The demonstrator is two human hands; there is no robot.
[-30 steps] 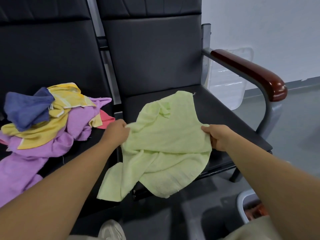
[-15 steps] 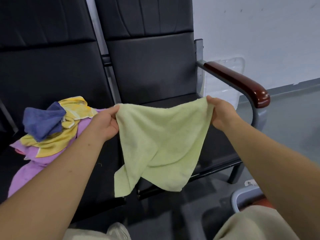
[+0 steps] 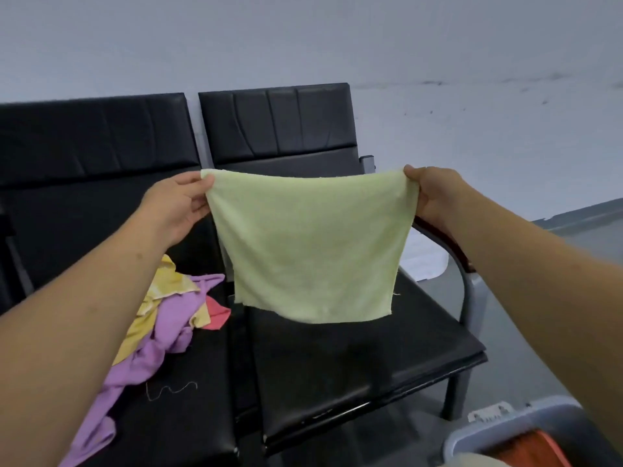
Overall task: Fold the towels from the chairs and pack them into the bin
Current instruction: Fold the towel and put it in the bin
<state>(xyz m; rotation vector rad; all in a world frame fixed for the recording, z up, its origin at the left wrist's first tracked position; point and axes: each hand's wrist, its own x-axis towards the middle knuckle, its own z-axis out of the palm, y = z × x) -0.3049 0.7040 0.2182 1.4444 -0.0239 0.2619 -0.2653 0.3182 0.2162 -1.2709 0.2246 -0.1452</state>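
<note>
A light green towel (image 3: pixel 312 246) hangs flat and spread in the air above the right black chair seat (image 3: pixel 357 358). My left hand (image 3: pixel 177 203) pinches its top left corner and my right hand (image 3: pixel 433 193) pinches its top right corner. On the left chair seat (image 3: pixel 175 419) lies a heap of towels: purple (image 3: pixel 148 348), yellow (image 3: pixel 158 298) and pink (image 3: pixel 215 313). The grey bin (image 3: pixel 499 429) shows at the bottom right on the floor, with an orange cloth (image 3: pixel 536 449) inside it.
The chairs stand against a pale wall. A dark wooden armrest (image 3: pixel 448 241) on a grey metal frame runs along the right chair, partly behind my right forearm. A clear plastic lid (image 3: pixel 424 264) leans behind it. A loose thread (image 3: pixel 168 389) lies on the left seat.
Both hands have lifted the green towel from the seat and pulled it wide, so it now hangs flat. The view has tilted up, showing more wall.
</note>
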